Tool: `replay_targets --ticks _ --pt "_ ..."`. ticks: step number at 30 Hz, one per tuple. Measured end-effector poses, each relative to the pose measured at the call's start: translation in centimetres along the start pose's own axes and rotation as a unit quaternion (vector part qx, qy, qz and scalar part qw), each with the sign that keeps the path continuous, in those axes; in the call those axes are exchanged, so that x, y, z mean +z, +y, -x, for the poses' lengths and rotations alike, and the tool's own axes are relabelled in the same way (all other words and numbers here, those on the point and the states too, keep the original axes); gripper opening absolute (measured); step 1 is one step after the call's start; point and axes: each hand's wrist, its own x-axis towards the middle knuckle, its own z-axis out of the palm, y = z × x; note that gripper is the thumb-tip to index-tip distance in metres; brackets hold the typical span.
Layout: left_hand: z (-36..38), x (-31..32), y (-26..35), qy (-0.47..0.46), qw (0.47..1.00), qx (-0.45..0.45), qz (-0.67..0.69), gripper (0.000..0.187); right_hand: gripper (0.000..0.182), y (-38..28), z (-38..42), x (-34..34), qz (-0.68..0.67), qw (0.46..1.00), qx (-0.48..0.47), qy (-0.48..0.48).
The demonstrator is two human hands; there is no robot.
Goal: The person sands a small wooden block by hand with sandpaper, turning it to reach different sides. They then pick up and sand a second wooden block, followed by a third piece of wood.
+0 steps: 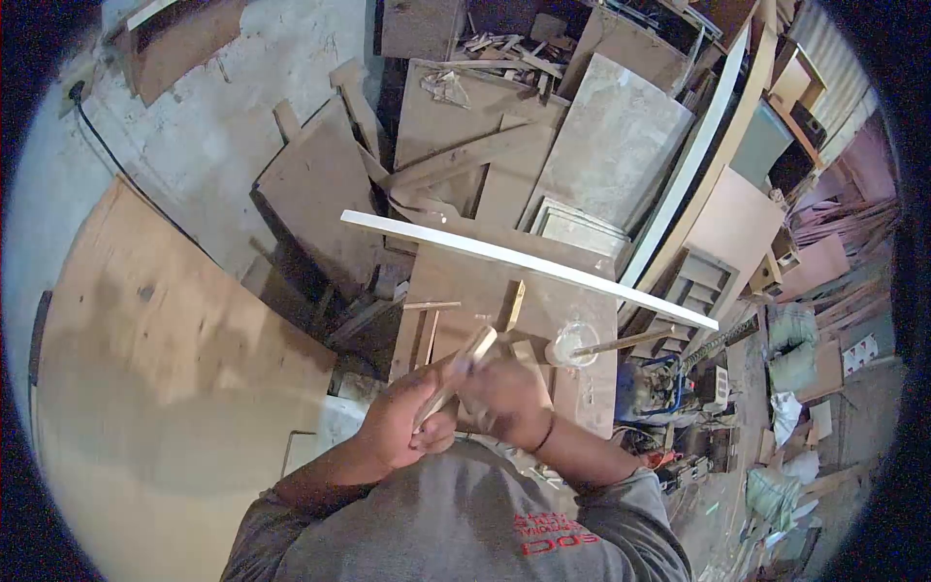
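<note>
My left hand (412,417) is closed around a short wooden strip (480,344), which tilts up and away from my body. Close against the strip is my right hand (509,400), smeared by motion; its fingers do not show clearly enough to tell what they hold. Just beyond the hands, a small wood block (516,305) rests on the workbench (456,272). To its right sits a whitish tub (564,347) with a wooden stick (630,341) lying across it. Thin wood pieces (427,335) lie left of the hands.
A long white strip (524,260) crosses the bench's far side and overhangs its right edge. A large plywood sheet (184,359) stands on the left. Boards (611,145) lean behind the bench. Machinery with a blue frame (659,388) is at the right.
</note>
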Motion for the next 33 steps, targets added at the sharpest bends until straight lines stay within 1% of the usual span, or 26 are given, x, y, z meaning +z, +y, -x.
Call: replay_targets --ticks 1,2,3,4,6,7,10,11,13,14,15,16,18,19,22,23,25,26,27,28,29,30,31,32,33 --pt "0.2 0.1 0.0 0.03 1.0 -0.007 0.0 0.033 0.037 -0.9 0.2 0.2 -0.052 0.999 -0.015 -0.005" --pt "0.2 -0.1 0.0 0.003 1.0 -0.008 0.016 0.034 0.037 -1.2 0.1 0.2 -0.104 0.994 -0.033 -0.01" --pt "0.3 -0.4 -0.1 -0.024 0.999 -0.007 0.032 0.036 0.064 -0.4 -0.2 -0.6 -0.037 0.998 -0.025 -0.035" --pt "0.5 -0.6 -0.3 -0.047 0.998 -0.01 0.05 0.041 0.063 0.1 -0.7 -0.8 -0.054 0.998 0.026 -0.02" --pt "0.4 -0.5 -0.3 -0.053 0.997 -0.002 0.056 0.04 0.062 0.7 -1.0 -1.0 -0.083 0.988 0.131 0.009" --pt "0.0 -0.4 -0.1 -0.061 0.996 0.006 0.057 0.039 0.065 1.1 -0.1 0.0 -0.04 0.998 0.038 0.005" --pt "-0.1 -0.2 0.2 -0.027 0.998 -0.026 0.054 0.041 0.038 0.1 0.0 -0.3 -0.037 0.996 -0.033 -0.071" --pt "-0.2 -0.2 0.2 -0.031 0.999 -0.013 0.043 0.042 0.041 0.9 -0.6 -0.7 -0.08 0.997 0.004 -0.007" --pt "0.0 -0.2 -0.2 -0.038 0.999 0.01 0.027 0.043 0.041 1.8 0.0 -0.2 -0.054 0.998 0.034 0.012" --pt "-0.2 -0.3 -0.3 -0.023 0.999 0.002 0.033 0.044 0.042 2.4 0.2 0.1 -0.038 0.998 0.045 0.024" --pt "-0.4 -0.5 -0.2 -0.008 0.999 -0.006 0.037 0.044 0.046 1.3 0.3 1.2 -0.075 0.995 -0.042 0.045" --pt "-0.4 -0.7 -0.3 0.008 0.999 -0.016 0.041 0.045 0.047 1.1 0.2 0.8 -0.07 0.997 -0.035 0.004" --pt "-0.5 -0.5 -0.2 -0.032 0.999 0.013 0.021 0.045 0.047 0.8 -0.6 -0.5 -0.061 0.995 -0.024 -0.076" --pt "-0.4 -0.5 -0.4 -0.05 0.998 0.026 0.014 0.045 0.049 1.7 -0.5 -0.3 -0.096 0.995 0.006 -0.013" --pt "-0.4 0.1 -0.1 -0.04 0.999 0.027 0.015 0.045 0.056 2.1 -0.1 0.5 -0.086 0.995 0.025 0.038" --pt "-0.6 -0.2 -0.1 -0.038 0.999 0.007 0.033 0.045 0.056 0.7 0.5 1.5 -0.089 0.994 -0.036 0.042" --pt "-0.8 -1.1 -0.3 -0.03 0.997 -0.035 0.067 0.045 0.055 1.0 -0.3 0.7 -0.088 0.996 -0.014 -0.015" --pt "-0.9 -1.0 -0.2 -0.039 0.998 -0.005 0.042 0.045 0.054 1.3 -0.7 -0.2 -0.088 0.995 -0.004 -0.045" --pt "-0.9 -0.8 -0.2 -0.045 0.999 0.022 0.02 0.045 0.051 1.8 -1.1 -1.4 -0.073 0.988 0.091 -0.101" --pt "-1.0 -0.6 -0.2 -0.054 0.997 0.049 -0.004 0.045 0.05 2.2 -0.6 -0.8 -0.091 0.993 0.062 -0.051" --pt "-1.2 -0.7 -0.5 -0.034 0.998 0.055 0.0 0.046 0.049 2.9 0.0 0.4 -0.107 0.994 0.029 -0.002" --pt "-1.4 -0.6 -0.3 -0.037 0.998 0.044 0.014 0.046 0.049 3.0 0.1 1.1 -0.122 0.991 -0.005 0.049" --pt "-1.3 -0.7 -0.2 -0.039 0.998 0.031 0.026 0.047 0.05 1.3 0.7 1.6 -0.015 0.996 -0.046 -0.077" --pt "-1.2 -0.8 0.0 -0.038 0.998 0.018 0.038 0.047 0.052 1.3 0.5 1.0 -0.054 0.996 -0.022 -0.069" --pt "-1.2 -0.7 0.1 -0.036 0.999 0.036 0.015 0.048 0.053 1.2 -0.8 -0.5 -0.093 0.994 0.002 -0.061"
